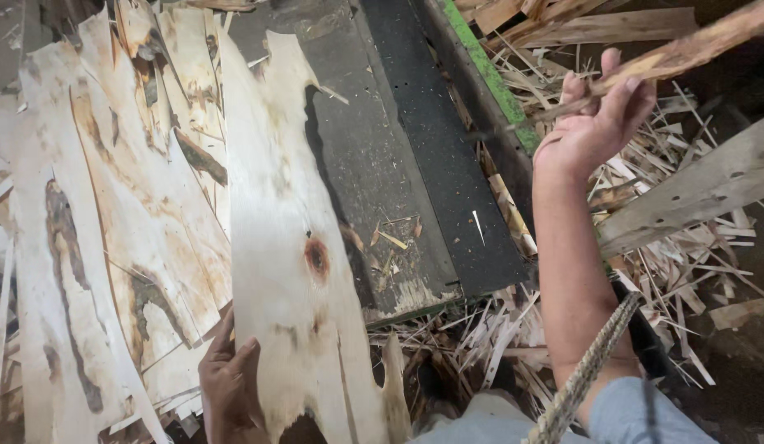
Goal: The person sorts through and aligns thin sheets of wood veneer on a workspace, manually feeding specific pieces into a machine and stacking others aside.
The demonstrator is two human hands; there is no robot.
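Note:
My left hand (231, 380) rests on the near left edge of a long pale veneer sheet (287, 247) with a dark reddish knot, fingers bent over its edge. The sheet lies on a dark grey belt (374, 164) and leans over other veneer sheets (111, 205) to the left. My right hand (597, 115) is raised at the upper right and is closed on a thin brown wood strip (694, 48) that runs up to the right corner.
A green-edged frame rail (493, 78) runs along the belt's right side. Past it lies a heap of wood slivers and scraps (678, 247), with a grey plank (694, 191) across it. A twisted rope (588, 370) hangs near my right arm.

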